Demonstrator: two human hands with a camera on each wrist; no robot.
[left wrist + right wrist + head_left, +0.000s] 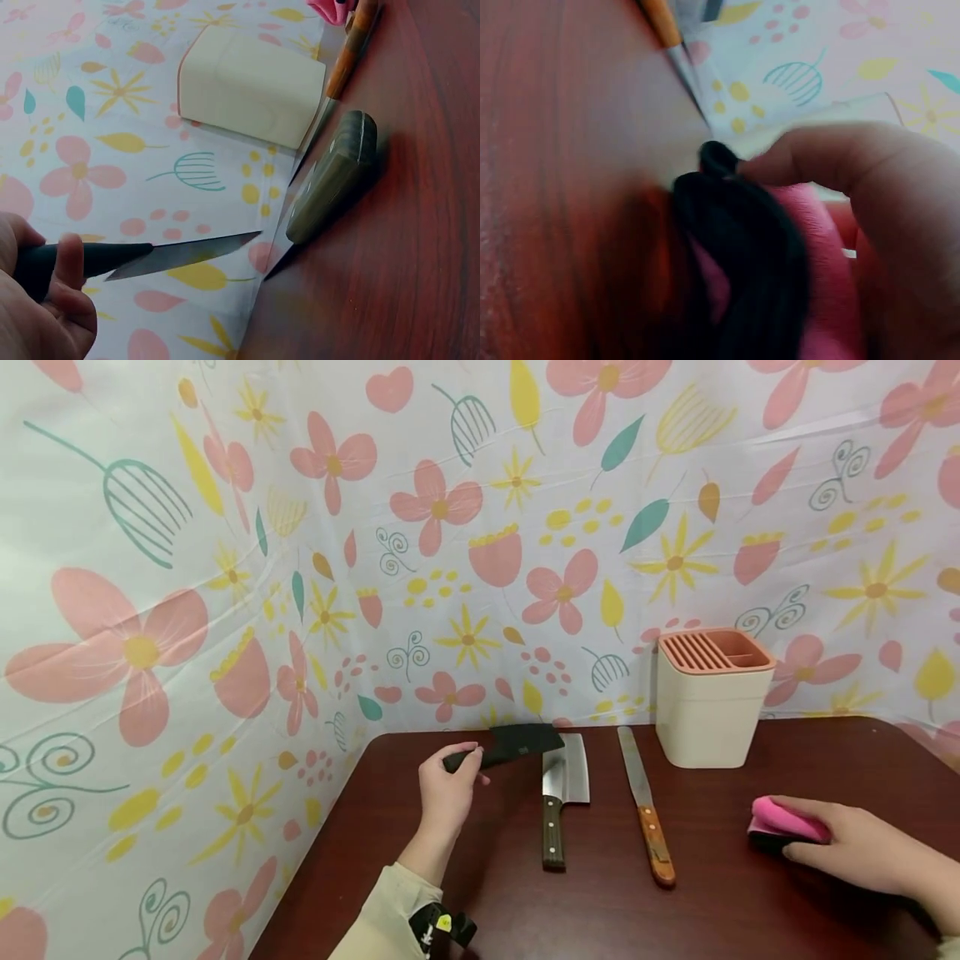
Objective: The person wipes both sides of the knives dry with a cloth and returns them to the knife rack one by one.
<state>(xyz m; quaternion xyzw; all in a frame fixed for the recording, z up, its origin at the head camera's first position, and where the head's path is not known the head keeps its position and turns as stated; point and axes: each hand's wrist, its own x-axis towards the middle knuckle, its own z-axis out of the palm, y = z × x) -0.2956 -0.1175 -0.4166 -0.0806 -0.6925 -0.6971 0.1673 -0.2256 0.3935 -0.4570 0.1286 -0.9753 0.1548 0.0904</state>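
My left hand (448,783) grips the dark handle of a black kitchen knife (527,740), its broad blade pointing right. In the head view that blade overlaps the top of a cleaver (553,827) with a riveted dark handle, lying on the table. The left wrist view shows the held knife's blade (195,253) from a narrow angle, near the cleaver's handle (330,180). At the right, my right hand (862,843) holds a folded pink and black cloth (787,817) low over the table. Thumb and fingers pinch the cloth (742,240) in the right wrist view.
A long spatula-like blade with a wooden handle (656,843) lies right of the cleaver. Behind it stands a cream knife holder (708,718) with a slotted orange top. The dark red table (600,918) meets a flower-printed curtain (480,610) at the back and left.
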